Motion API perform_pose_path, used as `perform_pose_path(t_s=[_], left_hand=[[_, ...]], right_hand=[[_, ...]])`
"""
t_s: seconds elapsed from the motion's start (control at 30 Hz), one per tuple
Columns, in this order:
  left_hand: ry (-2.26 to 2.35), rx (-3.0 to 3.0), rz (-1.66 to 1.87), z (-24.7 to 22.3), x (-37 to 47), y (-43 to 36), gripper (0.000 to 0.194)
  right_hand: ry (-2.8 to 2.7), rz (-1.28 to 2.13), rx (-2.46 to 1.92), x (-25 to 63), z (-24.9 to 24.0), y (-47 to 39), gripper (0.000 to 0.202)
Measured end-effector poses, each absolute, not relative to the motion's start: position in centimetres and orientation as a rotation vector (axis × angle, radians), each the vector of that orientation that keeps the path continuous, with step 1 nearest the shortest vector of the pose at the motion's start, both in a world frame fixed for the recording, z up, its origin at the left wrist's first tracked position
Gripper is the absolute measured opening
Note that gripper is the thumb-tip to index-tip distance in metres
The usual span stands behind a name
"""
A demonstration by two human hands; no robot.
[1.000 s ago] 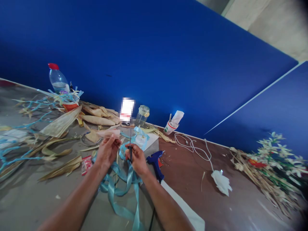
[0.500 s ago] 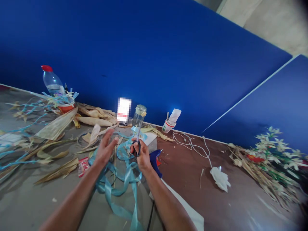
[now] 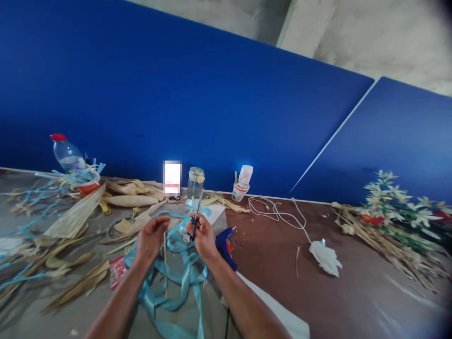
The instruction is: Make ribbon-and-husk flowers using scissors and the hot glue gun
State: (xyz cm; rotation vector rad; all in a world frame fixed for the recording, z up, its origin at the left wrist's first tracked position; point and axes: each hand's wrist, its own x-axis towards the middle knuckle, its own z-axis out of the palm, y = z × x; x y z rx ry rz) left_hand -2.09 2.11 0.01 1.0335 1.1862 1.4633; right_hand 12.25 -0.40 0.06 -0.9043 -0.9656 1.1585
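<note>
My right hand (image 3: 204, 238) grips a pair of scissors (image 3: 195, 225) by its dark handles, the blades pointing up and away from me. To its left, my left hand (image 3: 152, 237) is closed, thumb and fingertips pinched together. Whatever lies between those fingertips is too small to make out. Light blue satin ribbon (image 3: 185, 273) runs in loose loops below and between my hands. A thin stick (image 3: 165, 249) stands out among the loops. Beside my left forearm is a small red and white packet (image 3: 117, 271).
Dried corn husks (image 3: 132, 201) cover the left side, near a red cup (image 3: 88, 187) and a bottle (image 3: 67, 154). A clear jar (image 3: 195, 183) and a paper cup (image 3: 240, 191) stand against the blue partition (image 3: 212, 103). A blue glue gun (image 3: 225, 245) lies right of my hand. White cable (image 3: 278, 214) and flowers (image 3: 399, 202) lie further right.
My left hand's fingers, spread before, are now pinched together. The scissors stay in my right hand, their blades tilted more to the right. The whole view has shifted and levelled somewhat.
</note>
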Motion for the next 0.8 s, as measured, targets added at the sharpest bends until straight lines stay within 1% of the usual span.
perform_pose_path(t_s=[0.17,0.27,0.37,0.5,0.57,0.7,0.73,0.8], left_hand=[[1.114,1.099,1.432,-0.2,-1.8,1.8,0.030],[1.095,1.196,1.388,-0.7,-1.6,1.9,0.036],[1.074,1.173,1.355,-1.1,-1.3,2.0,0.042],[0.972,0.884,1.411,-1.0,-1.1,2.0,0.046],[0.933,0.827,1.421,-0.9,-1.1,1.8,0.046],[0.832,0.926,1.340,-0.7,-1.1,1.3,0.050],[0.814,0.954,1.316,-0.6,-1.1,1.1,0.049],[0.784,0.996,1.287,-0.4,-0.8,0.7,0.041]], right_hand=[[-0.916,1.158,-0.944,12.1,-0.2,0.2,0.047],[-0.939,1.178,-0.973,12.0,-0.2,0.4,0.050],[-0.924,1.157,-1.009,12.0,-0.2,0.7,0.046],[-0.776,1.160,-0.972,12.3,0.2,0.8,0.038],[-0.679,1.236,-0.938,12.5,0.5,0.7,0.036],[-0.610,1.497,-0.855,12.7,0.6,0.4,0.033],[-0.611,1.553,-0.841,12.6,0.5,0.4,0.032],[-0.630,1.638,-0.829,12.4,0.3,0.3,0.032]])
